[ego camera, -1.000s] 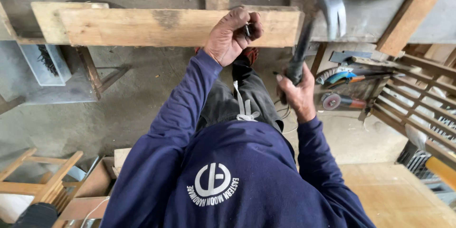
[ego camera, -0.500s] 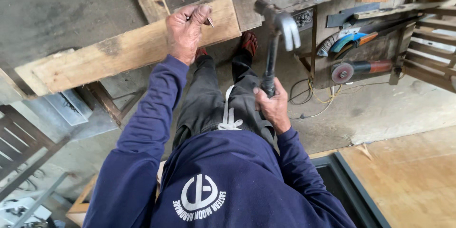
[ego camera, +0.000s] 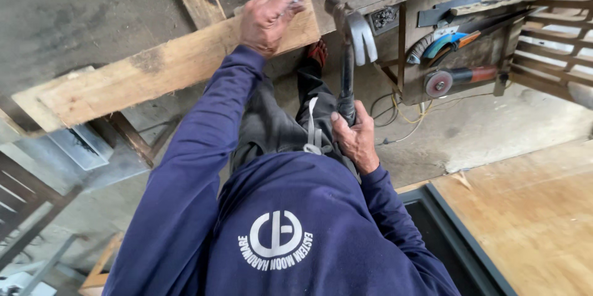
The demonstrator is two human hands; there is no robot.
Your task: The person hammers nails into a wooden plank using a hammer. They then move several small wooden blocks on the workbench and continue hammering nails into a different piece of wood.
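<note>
My left hand [ego camera: 267,19] rests on the right end of a long pale wooden plank [ego camera: 154,67] and pinches a small nail [ego camera: 295,1] between its fingertips. My right hand [ego camera: 353,140] grips the dark handle of a claw hammer [ego camera: 351,37], whose steel head stands upright just right of the plank's end. The plank lies tilted across a grey workbench [ego camera: 74,18]. My dark blue long sleeves and sweatshirt fill the lower middle of the view.
An angle grinder [ego camera: 457,77] and other hand tools [ego camera: 454,41] lie on a low shelf at the right, with cables [ego camera: 401,114] on the concrete floor. A wooden slatted frame [ego camera: 556,37] is at the far right, a plywood sheet [ego camera: 525,209] at the lower right.
My left hand slid from the plank's middle to its right end, still pinching the nail. The hammer came down from its raised position and now stands lower. The view swung left.
</note>
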